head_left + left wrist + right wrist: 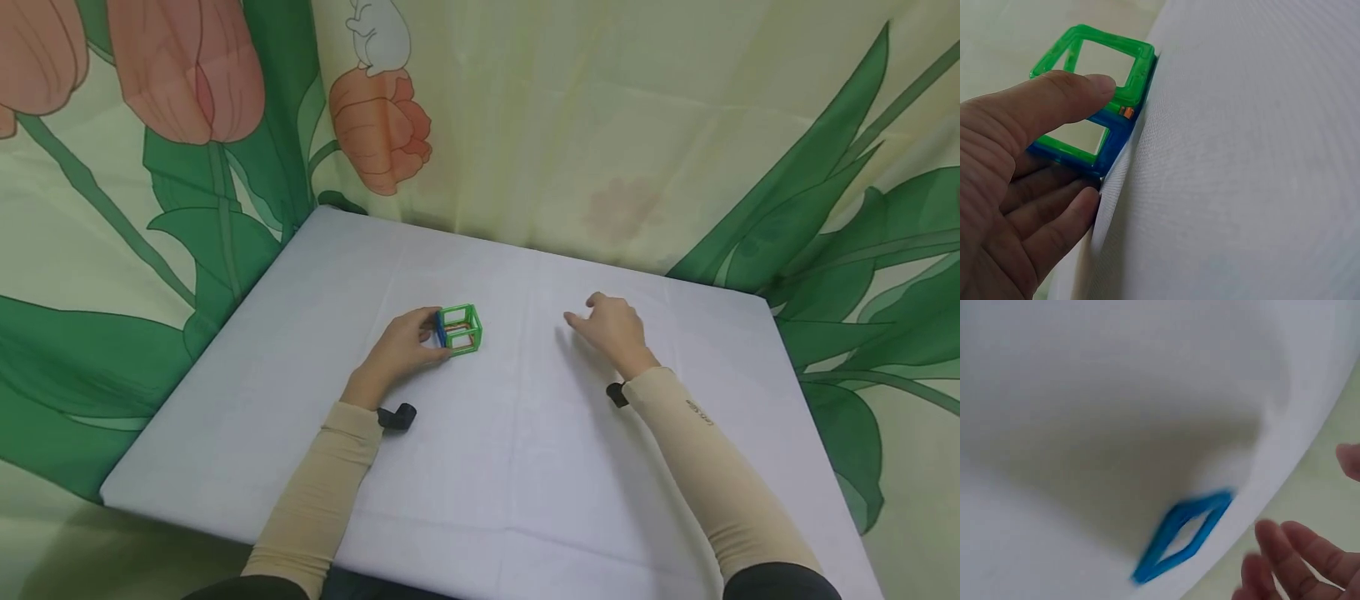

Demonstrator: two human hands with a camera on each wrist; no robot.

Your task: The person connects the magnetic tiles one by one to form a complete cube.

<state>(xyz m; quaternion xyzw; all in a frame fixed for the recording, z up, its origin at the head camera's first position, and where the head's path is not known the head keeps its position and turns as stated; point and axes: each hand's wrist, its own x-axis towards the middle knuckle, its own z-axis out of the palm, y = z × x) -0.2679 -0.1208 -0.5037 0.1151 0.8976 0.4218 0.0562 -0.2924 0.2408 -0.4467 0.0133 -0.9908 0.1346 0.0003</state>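
A small cube-shaped frame of magnetic building tiles (pixel 461 333), mostly green with a blue side, stands left of the table's middle. My left hand (pixel 401 346) grips it from the left, thumb at the near side and fingers at the far side. In the left wrist view the thumb lies across a green square tile (pixel 1142 65), and a blue tile (pixel 1116 128) joins it below. My right hand (pixel 613 332) hovers over the right half of the table, fingers loosely spread and holding nothing. A blurred blue square tile (pixel 1159 540) shows near its fingers in the right wrist view, apart from them.
A white cloth covers the table (pixel 480 467). Behind it hangs a curtain (pixel 525 125) printed with tulips, leaves and a carrot, meeting the table's far edge. Dark wrist mounts (pixel 397 417) stick out beside both forearms.
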